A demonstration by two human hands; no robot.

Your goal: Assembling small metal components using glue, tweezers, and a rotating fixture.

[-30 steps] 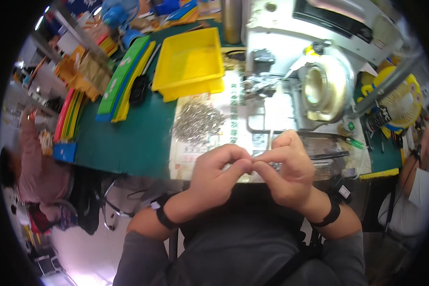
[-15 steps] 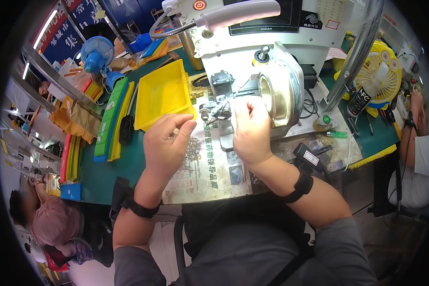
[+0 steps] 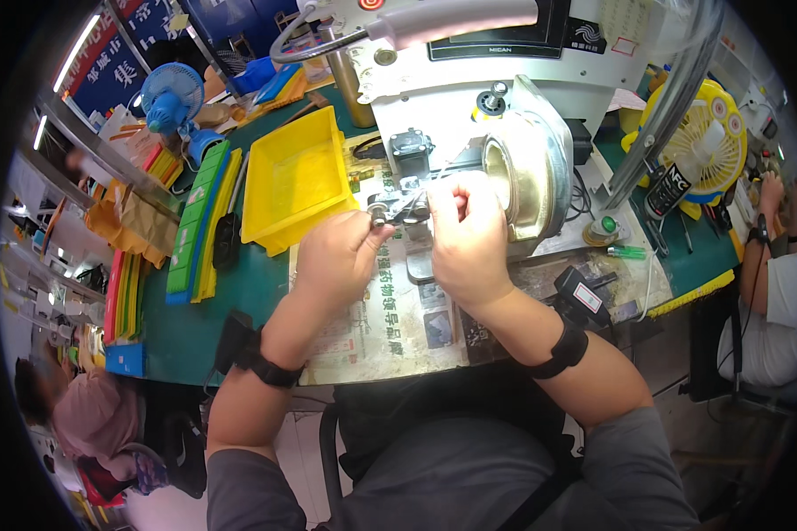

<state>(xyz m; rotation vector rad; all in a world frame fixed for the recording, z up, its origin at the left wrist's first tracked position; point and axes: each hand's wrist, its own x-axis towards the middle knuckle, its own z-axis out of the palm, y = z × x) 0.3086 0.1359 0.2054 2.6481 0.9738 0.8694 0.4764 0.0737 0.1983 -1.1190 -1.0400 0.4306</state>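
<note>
My left hand [image 3: 335, 257] is closed, thumb and finger pinched together just below the round knob of a small metal clamp fixture [image 3: 407, 205]. Whatever lies between those fingertips is too small to make out. On the fixture's right side my right hand [image 3: 471, 243] is curled closed, its fingertips hidden from view. Close beside it on the right stands a round brass-coloured wheel [image 3: 527, 186] in a metal guard, part of a white bench machine [image 3: 469, 84]. Printed paper [image 3: 390, 332] lies under both hands.
A yellow plastic tray [image 3: 297, 173] sits left of the fixture, beside green, blue and yellow strips [image 3: 199, 226]. Above hangs a lamp [image 3: 460, 22]. To the right are a black box [image 3: 583, 296], a green lighter [image 3: 626, 252], a bottle [image 3: 667, 190] and a yellow fan [image 3: 704, 142].
My left hand has moved right and up to the fixture's knob, and its fingers have closed. It now covers the loose thin metal pieces on the paper. My right hand stays near the wheel.
</note>
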